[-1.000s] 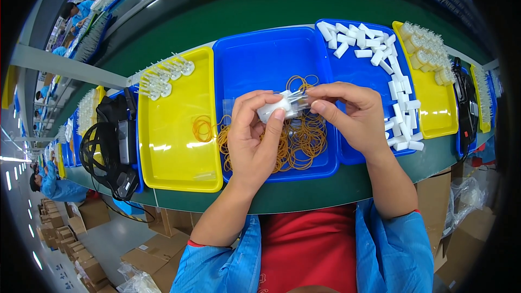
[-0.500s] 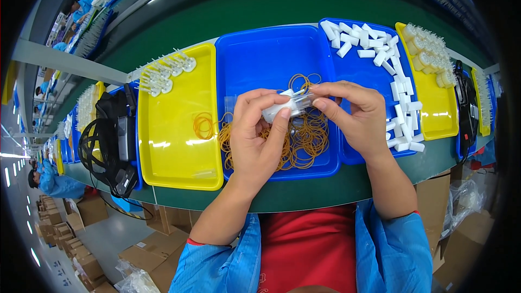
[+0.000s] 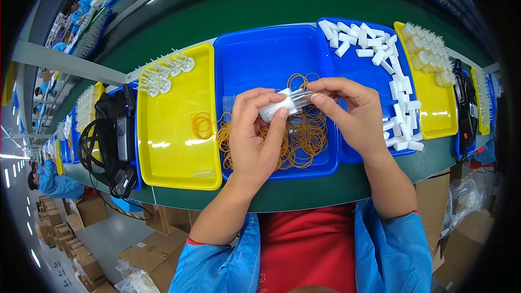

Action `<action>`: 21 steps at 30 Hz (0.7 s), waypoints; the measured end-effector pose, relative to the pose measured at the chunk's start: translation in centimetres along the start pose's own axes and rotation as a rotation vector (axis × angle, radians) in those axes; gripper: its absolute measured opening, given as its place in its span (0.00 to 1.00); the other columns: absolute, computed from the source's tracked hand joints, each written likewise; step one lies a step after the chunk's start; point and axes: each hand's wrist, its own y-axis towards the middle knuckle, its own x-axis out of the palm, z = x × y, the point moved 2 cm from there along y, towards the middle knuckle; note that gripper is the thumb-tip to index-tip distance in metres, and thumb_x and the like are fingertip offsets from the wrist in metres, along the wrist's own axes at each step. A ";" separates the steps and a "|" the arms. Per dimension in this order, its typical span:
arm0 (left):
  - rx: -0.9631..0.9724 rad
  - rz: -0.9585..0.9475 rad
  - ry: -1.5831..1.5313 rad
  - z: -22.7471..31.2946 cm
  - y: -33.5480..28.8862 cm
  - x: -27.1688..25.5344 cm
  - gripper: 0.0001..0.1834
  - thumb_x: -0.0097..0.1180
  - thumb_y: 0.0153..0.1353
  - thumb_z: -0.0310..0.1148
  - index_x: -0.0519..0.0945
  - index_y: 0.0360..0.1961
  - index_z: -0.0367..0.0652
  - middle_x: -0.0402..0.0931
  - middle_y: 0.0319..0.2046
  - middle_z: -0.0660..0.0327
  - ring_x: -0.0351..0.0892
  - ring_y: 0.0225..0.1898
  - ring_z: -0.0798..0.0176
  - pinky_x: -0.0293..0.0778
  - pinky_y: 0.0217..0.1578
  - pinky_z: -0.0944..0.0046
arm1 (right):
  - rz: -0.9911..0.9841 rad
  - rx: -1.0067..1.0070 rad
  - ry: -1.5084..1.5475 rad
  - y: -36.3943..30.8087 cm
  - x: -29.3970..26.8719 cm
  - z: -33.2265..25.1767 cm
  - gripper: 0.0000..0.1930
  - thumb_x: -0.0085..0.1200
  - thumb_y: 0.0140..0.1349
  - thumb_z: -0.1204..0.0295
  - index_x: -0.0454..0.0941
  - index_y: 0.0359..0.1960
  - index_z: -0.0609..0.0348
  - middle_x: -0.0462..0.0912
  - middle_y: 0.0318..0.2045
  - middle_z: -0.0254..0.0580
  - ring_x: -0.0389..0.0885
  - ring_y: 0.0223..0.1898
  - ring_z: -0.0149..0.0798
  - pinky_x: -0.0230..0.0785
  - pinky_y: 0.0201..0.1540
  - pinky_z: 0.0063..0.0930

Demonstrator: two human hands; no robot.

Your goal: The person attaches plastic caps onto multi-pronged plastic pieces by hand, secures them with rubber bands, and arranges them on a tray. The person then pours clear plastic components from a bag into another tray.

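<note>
I see a small white block (image 3: pixel 274 109) in a clear bag (image 3: pixel 297 97), held up between both hands over the middle blue tray (image 3: pixel 255 59). My left hand (image 3: pixel 255 138) is curled around the block, thumb and fingers closed on its left end. My right hand (image 3: pixel 355 111) pinches the bag's right end between thumb and forefinger, the other fingers loosely bent. Both hands are closed on the same piece; I cannot tell whether the block sits fully inside the bag.

Just beneath the hands lies a heap of tan rubber bands (image 3: pixel 304 138) in the tray, with a few bands (image 3: pixel 202 126) spilled onto the yellow tray (image 3: pixel 173 152) just to the left. That yellow tray also carries a cluster of white pronged parts (image 3: pixel 163 73) at its far end. To the right, a second blue tray (image 3: pixel 355 70) holds scattered white blocks (image 3: pixel 393 76), and beyond it another yellow tray (image 3: pixel 434 114) holds more white parts. Black cables (image 3: pixel 106 146) lie at the far left. All trays rest on a green bench (image 3: pixel 304 5).
</note>
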 end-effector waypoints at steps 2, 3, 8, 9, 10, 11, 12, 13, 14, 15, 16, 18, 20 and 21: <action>-0.007 0.003 -0.021 -0.1 0.0 0.0 0.12 0.66 0.75 0.24 0.84 0.57 0.40 0.75 0.58 0.55 0.82 0.51 0.67 0.80 0.44 0.71 | 0.008 -0.004 0.003 -0.1 0.3 -0.2 0.11 0.73 0.70 0.73 0.93 0.52 0.59 0.95 0.43 0.38 0.89 0.42 0.27 0.79 0.45 0.23; -0.006 0.008 -0.031 -0.1 0.1 0.0 0.12 0.66 0.75 0.24 0.84 0.56 0.40 0.75 0.58 0.55 0.82 0.52 0.67 0.80 0.45 0.71 | 0.015 -0.007 0.006 -0.2 0.3 -0.4 0.11 0.73 0.70 0.73 0.93 0.51 0.59 0.95 0.44 0.38 0.89 0.42 0.28 0.81 0.47 0.24; -0.028 0.016 -0.054 -0.2 0.0 0.0 0.11 0.66 0.75 0.24 0.84 0.56 0.40 0.75 0.58 0.55 0.82 0.51 0.68 0.80 0.44 0.72 | -0.010 -0.037 -0.061 -0.2 0.1 -0.8 0.10 0.72 0.70 0.74 0.93 0.50 0.60 0.95 0.44 0.41 0.90 0.43 0.30 0.82 0.48 0.25; -0.030 0.013 -0.049 -0.2 0.0 -0.1 0.11 0.67 0.75 0.24 0.84 0.55 0.40 0.76 0.57 0.55 0.82 0.51 0.67 0.80 0.43 0.71 | -0.022 -0.058 -0.096 -0.2 0.1 -0.9 0.09 0.72 0.70 0.75 0.93 0.50 0.60 0.95 0.44 0.42 0.91 0.43 0.31 0.82 0.48 0.25; -0.032 0.011 -0.045 -0.2 0.0 -0.1 0.11 0.67 0.74 0.24 0.85 0.55 0.40 0.76 0.57 0.55 0.82 0.50 0.66 0.80 0.43 0.71 | -0.024 -0.058 -0.097 -0.1 0.0 -0.8 0.09 0.72 0.70 0.75 0.93 0.50 0.60 0.95 0.44 0.42 0.91 0.43 0.31 0.82 0.48 0.25; -0.032 0.013 -0.046 -0.1 0.0 -0.1 0.11 0.67 0.74 0.24 0.85 0.55 0.40 0.76 0.57 0.55 0.82 0.50 0.66 0.80 0.43 0.71 | -0.035 -0.103 -0.098 0.0 0.0 -0.6 0.09 0.71 0.70 0.75 0.93 0.49 0.60 0.95 0.44 0.42 0.91 0.44 0.32 0.82 0.48 0.26; -0.006 0.010 0.008 -0.1 0.0 -0.2 0.10 0.68 0.73 0.24 0.85 0.54 0.41 0.77 0.56 0.55 0.82 0.50 0.65 0.80 0.43 0.70 | -0.046 -0.146 -0.101 0.1 0.0 -0.5 0.08 0.71 0.70 0.76 0.93 0.49 0.60 0.95 0.45 0.43 0.91 0.44 0.33 0.82 0.48 0.26; 0.019 0.007 0.062 0.0 0.1 -0.2 0.10 0.69 0.72 0.23 0.86 0.53 0.41 0.77 0.55 0.54 0.83 0.49 0.64 0.80 0.42 0.68 | -0.048 -0.145 -0.103 0.2 -0.2 -0.5 0.08 0.71 0.70 0.76 0.93 0.49 0.60 0.95 0.45 0.43 0.91 0.44 0.33 0.82 0.48 0.26; 0.018 0.009 0.059 0.1 0.1 -0.2 0.10 0.69 0.72 0.23 0.86 0.53 0.41 0.77 0.55 0.54 0.83 0.49 0.64 0.80 0.42 0.68 | -0.069 -0.156 -0.120 0.3 -0.3 -0.5 0.08 0.71 0.70 0.75 0.93 0.49 0.60 0.94 0.44 0.43 0.91 0.44 0.33 0.82 0.48 0.26; 0.036 0.010 0.084 0.3 0.2 -0.1 0.10 0.69 0.72 0.23 0.87 0.52 0.41 0.78 0.54 0.54 0.83 0.49 0.62 0.80 0.42 0.67 | -0.087 -0.167 -0.135 0.4 -0.4 -0.5 0.08 0.70 0.71 0.75 0.93 0.49 0.60 0.94 0.44 0.43 0.91 0.44 0.34 0.82 0.48 0.27; 0.055 0.011 0.108 0.4 0.2 -0.1 0.10 0.70 0.71 0.23 0.87 0.51 0.41 0.78 0.53 0.53 0.83 0.49 0.61 0.80 0.42 0.66 | -0.088 -0.165 -0.136 0.4 -0.6 -0.5 0.08 0.70 0.71 0.75 0.93 0.49 0.60 0.94 0.44 0.43 0.91 0.44 0.34 0.82 0.48 0.27; 0.069 0.009 0.123 0.5 0.2 0.0 0.10 0.70 0.71 0.23 0.87 0.51 0.41 0.78 0.53 0.53 0.83 0.49 0.61 0.80 0.42 0.66 | -0.108 -0.111 -0.119 0.5 -0.7 -0.5 0.09 0.70 0.71 0.74 0.92 0.50 0.60 0.94 0.44 0.41 0.90 0.44 0.32 0.81 0.48 0.25; 0.085 0.007 0.136 0.5 0.2 0.0 0.09 0.70 0.70 0.23 0.88 0.50 0.41 0.78 0.53 0.53 0.83 0.49 0.61 0.80 0.42 0.66 | -0.098 -0.065 -0.073 0.5 -0.7 0.0 0.09 0.70 0.72 0.74 0.92 0.50 0.59 0.94 0.44 0.40 0.90 0.44 0.31 0.80 0.49 0.25; 0.097 0.009 0.145 0.4 0.2 0.0 0.10 0.70 0.71 0.23 0.87 0.51 0.41 0.78 0.53 0.53 0.83 0.49 0.61 0.80 0.42 0.66 | -0.089 -0.020 -0.022 0.5 -0.6 0.3 0.09 0.70 0.72 0.74 0.92 0.51 0.59 0.94 0.44 0.39 0.89 0.44 0.30 0.79 0.49 0.24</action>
